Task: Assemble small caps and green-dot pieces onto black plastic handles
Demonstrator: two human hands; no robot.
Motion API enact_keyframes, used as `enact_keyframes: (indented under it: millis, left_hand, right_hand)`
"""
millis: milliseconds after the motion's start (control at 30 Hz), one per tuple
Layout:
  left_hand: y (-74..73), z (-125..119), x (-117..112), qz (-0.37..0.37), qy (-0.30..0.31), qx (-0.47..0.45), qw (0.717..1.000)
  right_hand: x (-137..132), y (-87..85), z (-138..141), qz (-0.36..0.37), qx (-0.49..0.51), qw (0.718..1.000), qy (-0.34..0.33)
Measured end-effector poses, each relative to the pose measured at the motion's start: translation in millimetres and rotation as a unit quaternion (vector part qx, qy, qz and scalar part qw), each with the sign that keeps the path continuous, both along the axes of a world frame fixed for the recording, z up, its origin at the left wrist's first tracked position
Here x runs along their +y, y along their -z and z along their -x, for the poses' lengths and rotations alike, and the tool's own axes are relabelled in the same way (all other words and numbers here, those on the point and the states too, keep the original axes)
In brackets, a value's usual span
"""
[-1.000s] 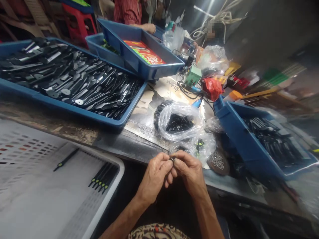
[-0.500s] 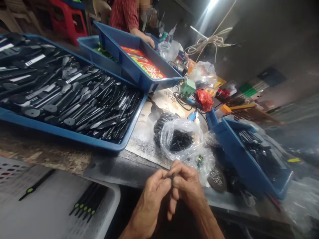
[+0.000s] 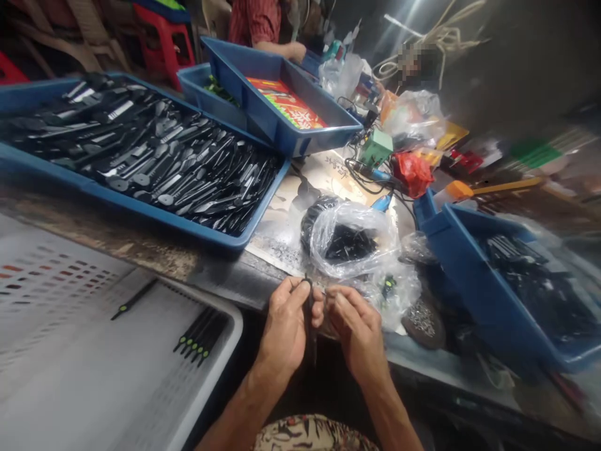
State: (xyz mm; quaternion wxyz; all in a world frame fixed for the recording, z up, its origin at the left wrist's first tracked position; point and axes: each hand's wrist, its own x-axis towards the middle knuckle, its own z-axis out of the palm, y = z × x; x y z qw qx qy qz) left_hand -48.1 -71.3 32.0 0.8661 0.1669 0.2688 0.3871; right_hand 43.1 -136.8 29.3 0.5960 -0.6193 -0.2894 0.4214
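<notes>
My left hand (image 3: 285,326) is shut on a thin black plastic stick (image 3: 309,319), which stands upright against its fingers. My right hand (image 3: 357,332) is just beside the stick, fingers curled, with nothing visible in them. Behind my hands lies a clear plastic bag of black pieces (image 3: 350,241), and a second clear bag (image 3: 392,294) holds small green-marked parts. A round dark dish of small metal bits (image 3: 422,322) sits to the right. On my left, a white plastic tray (image 3: 141,369) holds several black sticks with green bands (image 3: 201,335).
A large blue tray (image 3: 154,216) of black plastic parts fills the table's left. Another blue tray (image 3: 469,275) stands at right. A third (image 3: 267,119) holds a red package. Cables, a green box (image 3: 376,147) and a red bag (image 3: 413,172) lie beyond. A co-worker's hand (image 3: 297,51) rests at the back.
My hands have moved apart; earlier both pinched a small dark piece together. A long black stick now stands upright in my left hand. The view has shifted slightly.
</notes>
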Motion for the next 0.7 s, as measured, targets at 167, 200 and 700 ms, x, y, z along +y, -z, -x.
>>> enact_keyframes:
  millis: [167,200,700]
  left_hand:
    - [0.4,-13.3,-9.5,-0.029,-0.064,0.054,0.996]
    - [-0.7,-16.2,-11.4,-0.036,-0.07,0.064,0.995]
    - [-15.5,-43.5,-30.7,-0.059,-0.042,0.112,0.991]
  right_hand:
    - [-30.6,5.3,2.7,0.013,-0.058,0.997,-0.056]
    - [-34.4,6.8,3.0,0.014,-0.068,0.996,-0.06]
    - [-61.3,16.9,-28.4,-0.059,0.079,0.987,-0.124]
